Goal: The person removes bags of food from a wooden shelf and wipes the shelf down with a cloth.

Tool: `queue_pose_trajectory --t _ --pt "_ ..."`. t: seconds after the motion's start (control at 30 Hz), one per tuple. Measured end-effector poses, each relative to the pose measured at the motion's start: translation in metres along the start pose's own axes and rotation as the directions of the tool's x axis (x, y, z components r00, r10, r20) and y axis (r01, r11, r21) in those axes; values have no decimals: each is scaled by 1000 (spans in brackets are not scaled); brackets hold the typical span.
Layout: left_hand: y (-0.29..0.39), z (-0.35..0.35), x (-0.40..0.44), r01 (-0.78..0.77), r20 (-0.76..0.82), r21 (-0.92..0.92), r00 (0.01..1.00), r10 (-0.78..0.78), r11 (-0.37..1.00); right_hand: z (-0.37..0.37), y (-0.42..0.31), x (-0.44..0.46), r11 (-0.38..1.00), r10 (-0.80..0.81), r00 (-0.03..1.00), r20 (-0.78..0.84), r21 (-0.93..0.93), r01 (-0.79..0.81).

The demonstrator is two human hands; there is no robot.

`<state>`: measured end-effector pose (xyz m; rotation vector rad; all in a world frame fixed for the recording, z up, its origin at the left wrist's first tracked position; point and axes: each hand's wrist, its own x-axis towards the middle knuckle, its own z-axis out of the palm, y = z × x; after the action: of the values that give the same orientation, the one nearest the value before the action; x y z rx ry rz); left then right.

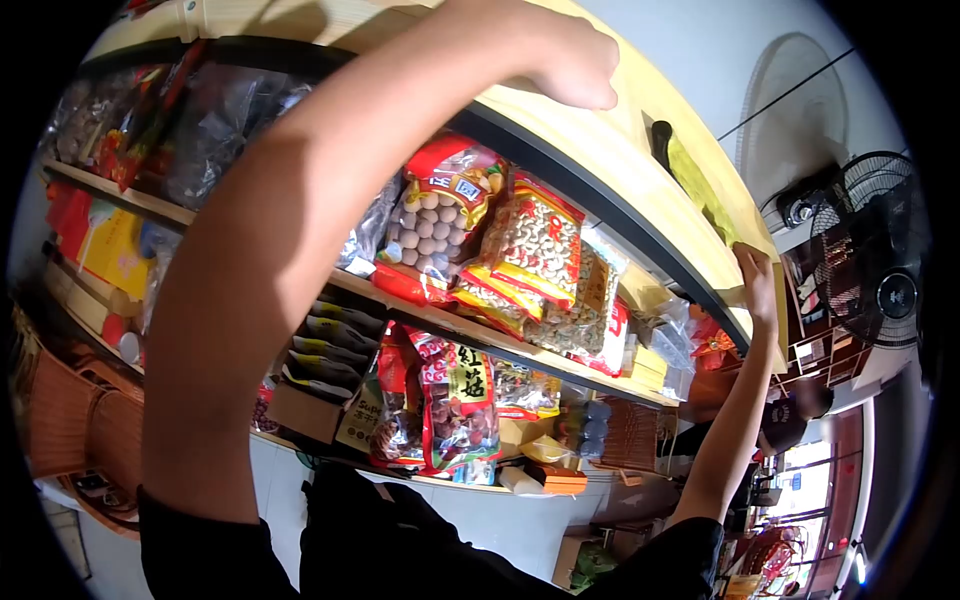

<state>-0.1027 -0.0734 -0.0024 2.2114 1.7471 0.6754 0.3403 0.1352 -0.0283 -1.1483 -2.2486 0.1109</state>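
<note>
My left hand (572, 62) is closed over the pale wooden top board (640, 185) of a shelf unit. Its fingertips are turned away, and anything inside them is hidden. At the far right end of the board, my right hand (757, 268) has its fingers bent over the edge. A yellow-green item with a black end (700, 190) lies on the board, one end close to my right hand. Below the board, bags of round brown nuts (432, 232) and cashews (537, 240) stand on a shelf, partly framed by my left arm.
Lower shelves hold red bags (460, 400), dark packets in a box (325, 350) and an orange box (562, 482). A black fan (895, 295) and a pale round fan (797, 100) are at the right. A person in dark clothing (785, 425) is farther back. Wicker chairs (95, 420) stand lower left.
</note>
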Motion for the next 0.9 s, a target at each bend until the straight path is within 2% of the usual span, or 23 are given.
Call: queue_pose_trajectory --t 0.03,0.1,0.17,0.23,0.3,0.33,0.37,0.4,0.43,0.47,0.5,0.53,0.57,0.6,0.63,0.67,0.7,0.73,0.8,0.83,0.9 --pt "1 1 4 -26 -8 -38 1000 26 999 -4 4 1 997 13 999 34 -76 -11" --pt "2 4 14 -81 -24 -114 997 78 990 -3 20 2 975 -186 982 43 -120 189" --pt "9 10 13 119 -137 192 986 -94 974 -9 16 2 971 -159 983 94 -166 173" --pt "10 6 11 86 -107 167 992 -68 982 -11 19 3 966 -122 983 140 -209 150" --pt "6 5 9 25 -22 39 999 -24 999 -9 29 5 848 -422 896 140 -288 445" --pt "3 6 8 5 7 -5 1000 -5 1000 -10 29 6 819 -444 880 167 -323 475" --pt "0 8 10 -44 -23 -66 999 42 997 -10 18 4 823 -436 886 157 -329 463" --pt "-1 12 17 -78 -36 -91 997 75 993 -10 7 2 896 -260 950 171 -324 303" --pt "-2 16 24 -112 -49 -114 993 107 987 -10 -2 1 926 -162 971 177 -312 212" --pt "-5 26 39 -48 -107 45 993 53 998 -9 -11 -1 946 -63 981 182 -304 117" --pt "-9 32 53 27 -178 201 984 9 979 -9 -8 -2 947 -58 985 162 -302 105" --pt "-14 31 59 34 -138 141 990 -15 989 -6 -3 -1 932 -192 969 158 -279 231" --pt "-22 36 62 26 -142 160 990 -3 987 -3 -8 -1 898 -327 933 150 -258 356" --pt "-30 43 63 -70 -247 112 964 96 991 -2 -12 -2 979 -147 982 122 -125 162" --pt "-28 41 60 -172 -350 73 918 187 982 -3 -11 -2 980 -151 983 103 -117 163" --pt "-26 37 59 -110 -286 124 948 142 986 -3 -10 -1 981 -130 984 119 -125 145" --pt "-24 35 57 -114 -283 143 947 151 983 -2 -8 -2 983 -108 985 137 -132 126" --pt "-19 34 54 -102 -264 110 956 128 989 -2 -16 -2 999 43 990 138 -35 -39" --pt "-22 32 53 -116 -256 56 958 126 992 1 -21 -2 999 44 992 122 -16 -42" --pt "-20 36 51 -77 -290 45 953 87 996 1 -18 -4 999 47 993 105 4 -47" --pt "-19 42 48 -107 -361 66 924 124 992 1 -23 -5 998 47 995 90 24 -50"
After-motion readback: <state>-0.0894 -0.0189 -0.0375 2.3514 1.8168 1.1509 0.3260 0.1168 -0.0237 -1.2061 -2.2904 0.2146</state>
